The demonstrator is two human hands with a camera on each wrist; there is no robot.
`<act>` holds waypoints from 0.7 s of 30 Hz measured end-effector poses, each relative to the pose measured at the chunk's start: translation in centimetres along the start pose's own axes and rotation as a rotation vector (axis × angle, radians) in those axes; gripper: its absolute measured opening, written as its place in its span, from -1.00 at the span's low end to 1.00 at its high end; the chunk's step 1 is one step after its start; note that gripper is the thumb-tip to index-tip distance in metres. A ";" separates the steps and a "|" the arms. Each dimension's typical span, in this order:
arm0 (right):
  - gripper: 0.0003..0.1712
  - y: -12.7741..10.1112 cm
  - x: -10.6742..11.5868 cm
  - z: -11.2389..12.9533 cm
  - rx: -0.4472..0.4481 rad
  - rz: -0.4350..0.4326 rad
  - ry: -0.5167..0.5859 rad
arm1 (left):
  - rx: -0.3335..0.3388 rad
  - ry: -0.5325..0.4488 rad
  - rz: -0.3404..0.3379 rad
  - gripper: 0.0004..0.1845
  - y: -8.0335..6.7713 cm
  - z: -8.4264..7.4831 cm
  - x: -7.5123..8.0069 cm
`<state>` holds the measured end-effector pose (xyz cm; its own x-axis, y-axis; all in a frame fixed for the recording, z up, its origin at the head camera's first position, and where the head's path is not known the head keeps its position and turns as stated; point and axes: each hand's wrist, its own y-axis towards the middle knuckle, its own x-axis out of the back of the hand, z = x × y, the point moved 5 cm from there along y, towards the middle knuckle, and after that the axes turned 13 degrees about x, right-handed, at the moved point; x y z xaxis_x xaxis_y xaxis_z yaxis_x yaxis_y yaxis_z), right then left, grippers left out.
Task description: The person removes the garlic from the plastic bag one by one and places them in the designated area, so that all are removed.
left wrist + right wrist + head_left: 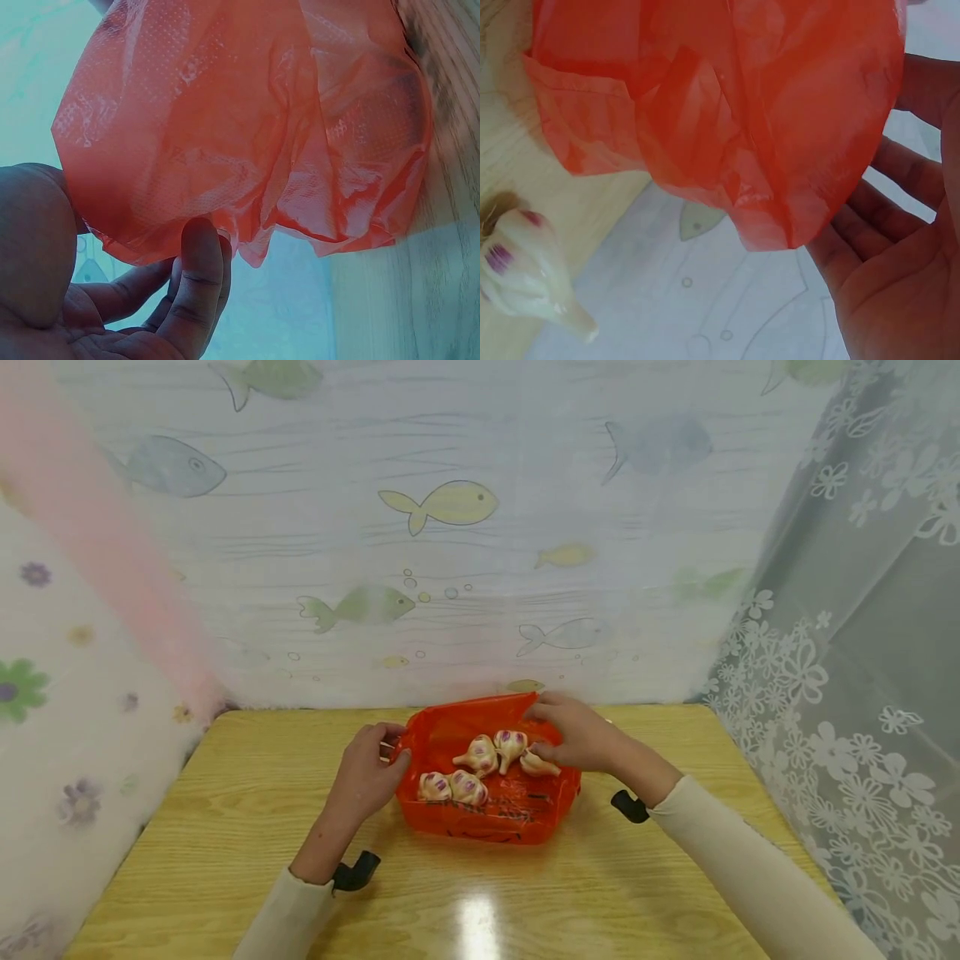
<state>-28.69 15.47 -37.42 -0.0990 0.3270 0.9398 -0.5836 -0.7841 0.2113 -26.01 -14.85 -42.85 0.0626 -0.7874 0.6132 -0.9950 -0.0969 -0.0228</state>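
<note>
Left hand [367, 774] pinches orange bag [480, 810] edge | right hand [573, 739] pinches rim | garlic bulbs [480, 756] on thin, crinkled film

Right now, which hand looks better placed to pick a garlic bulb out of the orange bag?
The right hand, probably. It reaches over the bag's far edge and sits right beside the garlic. The left hand grips the bag's left edge, apart from the bulbs.

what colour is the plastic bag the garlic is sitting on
Orange-red, slightly see-through plastic bag, with dark print on its front edge. It shows best in the head view.
</note>
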 end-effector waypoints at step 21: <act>-0.66 1.2 -2.9 0.6 -0.089 0.250 -0.094 | -0.039 -0.012 0.010 -0.63 0.0 -0.2 -0.1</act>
<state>-28.58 13.29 -39.71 -0.1754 0.0756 0.9816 -0.6196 -0.7833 -0.0504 -26.02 -14.63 -42.80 0.0530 -0.7957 0.6033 -0.9979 -0.0651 0.0018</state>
